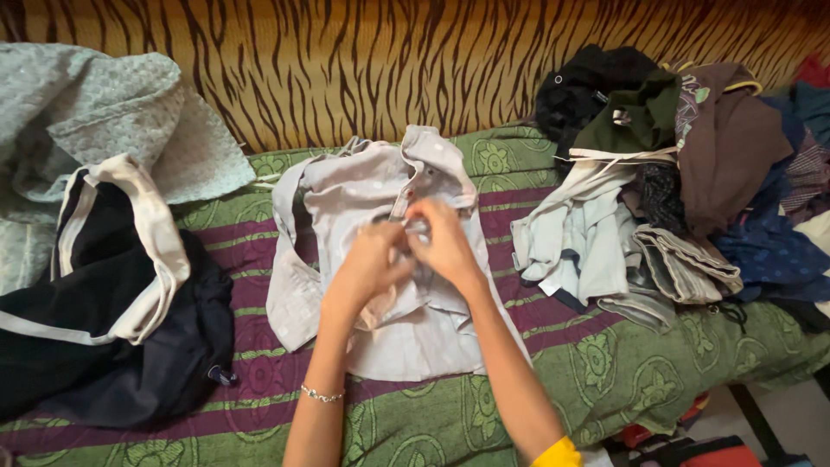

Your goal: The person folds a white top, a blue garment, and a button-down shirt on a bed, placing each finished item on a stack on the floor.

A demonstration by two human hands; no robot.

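Note:
A pale grey collared shirt (346, 199) lies spread front-up on a green and purple patterned bedspread (484, 406). My left hand (370, 264) and my right hand (443, 242) meet over the shirt's front placket just below the collar, both pinching the fabric there. The fingertips are bunched together, so what sits between them is hidden. A thin bracelet circles my left wrist.
A black garment with white bands (95, 294) and a light green cloth (95, 121) lie at the left. A heap of mixed dark and pale clothes (683, 182) fills the right. A tiger-striped backrest (363, 60) runs behind. The bed's edge drops off at the lower right.

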